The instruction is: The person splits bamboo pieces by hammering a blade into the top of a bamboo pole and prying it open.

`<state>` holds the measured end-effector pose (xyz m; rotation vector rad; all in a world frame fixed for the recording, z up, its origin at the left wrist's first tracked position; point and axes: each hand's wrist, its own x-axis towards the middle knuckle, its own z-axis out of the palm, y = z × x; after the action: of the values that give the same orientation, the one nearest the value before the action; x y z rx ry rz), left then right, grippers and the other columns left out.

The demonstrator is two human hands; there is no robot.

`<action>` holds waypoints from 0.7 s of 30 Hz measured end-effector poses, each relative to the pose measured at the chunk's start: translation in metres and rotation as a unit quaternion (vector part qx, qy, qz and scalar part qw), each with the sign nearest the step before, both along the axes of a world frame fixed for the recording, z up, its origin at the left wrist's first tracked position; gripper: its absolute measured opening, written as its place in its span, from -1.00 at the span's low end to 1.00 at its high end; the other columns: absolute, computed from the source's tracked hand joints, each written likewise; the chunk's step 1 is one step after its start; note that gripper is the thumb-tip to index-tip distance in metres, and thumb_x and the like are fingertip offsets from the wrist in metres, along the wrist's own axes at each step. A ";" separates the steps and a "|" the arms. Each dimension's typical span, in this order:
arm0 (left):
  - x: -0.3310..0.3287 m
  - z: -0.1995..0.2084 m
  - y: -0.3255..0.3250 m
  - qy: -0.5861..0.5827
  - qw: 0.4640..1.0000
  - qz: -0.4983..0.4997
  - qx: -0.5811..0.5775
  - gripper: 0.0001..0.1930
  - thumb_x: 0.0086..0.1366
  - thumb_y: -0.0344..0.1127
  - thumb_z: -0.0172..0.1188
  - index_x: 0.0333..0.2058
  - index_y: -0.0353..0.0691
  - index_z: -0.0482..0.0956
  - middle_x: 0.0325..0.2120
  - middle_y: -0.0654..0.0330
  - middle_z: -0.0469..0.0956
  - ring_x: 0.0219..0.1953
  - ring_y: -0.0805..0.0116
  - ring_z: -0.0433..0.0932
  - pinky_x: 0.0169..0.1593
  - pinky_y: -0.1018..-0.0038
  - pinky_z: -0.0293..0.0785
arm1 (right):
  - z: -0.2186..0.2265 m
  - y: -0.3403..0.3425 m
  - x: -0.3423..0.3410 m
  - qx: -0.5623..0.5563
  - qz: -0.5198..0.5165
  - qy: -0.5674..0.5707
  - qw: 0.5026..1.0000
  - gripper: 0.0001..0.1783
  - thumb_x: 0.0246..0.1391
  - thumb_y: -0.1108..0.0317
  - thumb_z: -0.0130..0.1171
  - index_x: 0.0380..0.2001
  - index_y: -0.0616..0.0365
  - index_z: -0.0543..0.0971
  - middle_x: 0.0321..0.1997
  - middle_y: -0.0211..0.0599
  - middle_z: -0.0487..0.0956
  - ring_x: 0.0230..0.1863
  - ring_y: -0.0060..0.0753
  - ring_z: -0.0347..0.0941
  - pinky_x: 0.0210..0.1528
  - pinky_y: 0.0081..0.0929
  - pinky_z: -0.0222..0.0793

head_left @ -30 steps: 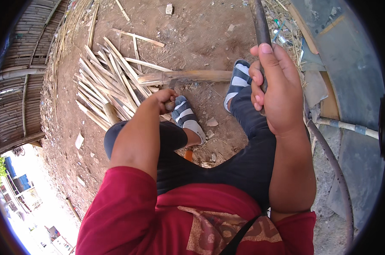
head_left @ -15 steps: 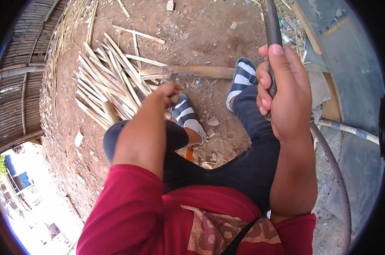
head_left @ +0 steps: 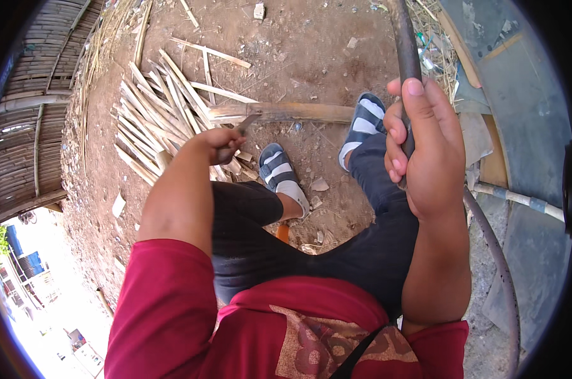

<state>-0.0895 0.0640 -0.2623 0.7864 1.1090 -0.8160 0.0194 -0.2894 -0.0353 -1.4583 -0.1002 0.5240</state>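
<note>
My left hand [head_left: 223, 144] is closed around the handle of a knife [head_left: 248, 122]. Its short dark blade points up and to the right, next to a bamboo piece [head_left: 305, 112] that lies across the dirt just beyond my feet. I cannot tell whether blade and bamboo touch. Held out at the right, my right hand [head_left: 428, 136] grips the lower end of a dark round pole [head_left: 407, 54]. The pole stretches upward past the top edge of the view. Beyond my left hand lies a heap of split bamboo strips [head_left: 153, 117].
Two sandalled feet [head_left: 277, 167] stand on the bare dirt. A woven bamboo wall [head_left: 30, 120] bounds the left side. Grey sheets [head_left: 526, 107] lean at the right, beside a curved dark pipe [head_left: 498, 259] and a pale pole [head_left: 520, 196].
My left hand with the knife has shifted left and slightly down, so the blade shows more clearly. My right hand has sunk slightly in the view, still gripping the pole.
</note>
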 end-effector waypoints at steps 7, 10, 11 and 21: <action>0.035 -0.048 -0.115 0.005 0.963 0.146 0.226 -0.86 0.29 -0.34 0.21 -0.40 -0.06 0.41 -0.63 0.39 0.33 -0.67 0.47 0.26 -0.50 0.37 0.41 | 0.004 0.009 0.003 0.016 -0.010 -0.017 1.000 -0.60 0.40 0.01 0.03 -0.14 0.19 0.45 -0.58 -0.56 0.35 -0.72 -0.82 0.15 -0.69 -0.72 0.13; 0.012 -0.037 -0.063 -0.018 0.986 0.092 0.141 -0.89 0.32 -0.36 0.19 -0.39 -0.06 0.44 -0.66 0.45 0.37 -0.71 0.58 0.28 -0.54 0.51 0.39 | 0.005 0.002 0.000 0.010 -0.001 -0.016 1.000 -0.59 0.39 0.01 0.05 -0.11 0.20 0.46 -0.57 -0.55 0.36 -0.72 -0.82 0.15 -0.69 -0.71 0.12; -0.002 -0.020 -0.025 0.012 0.992 0.101 0.073 -0.91 0.37 -0.39 0.14 -0.36 -0.07 0.44 -0.68 0.50 0.39 -0.72 0.73 0.35 -0.62 0.69 0.35 | 0.003 -0.001 0.000 0.015 0.011 -0.018 1.000 -0.58 0.39 0.01 0.05 -0.10 0.21 0.46 -0.57 -0.55 0.37 -0.71 -0.82 0.15 -0.69 -0.71 0.12; 0.025 -0.029 -0.129 -0.023 0.962 0.143 0.230 -0.90 0.31 -0.41 0.15 -0.35 -0.09 0.39 -0.67 0.47 0.33 -0.70 0.52 0.29 -0.60 0.40 0.36 | 0.006 0.004 0.002 0.039 -0.016 0.000 0.999 -0.59 0.40 0.02 0.03 -0.12 0.22 0.44 -0.56 -0.52 0.37 -0.73 -0.79 0.17 -0.70 -0.71 0.13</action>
<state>-0.0648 -0.0649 -0.2912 0.9940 1.3550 -0.2937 0.0215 -0.2852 -0.0295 -1.3824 -0.0957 0.4893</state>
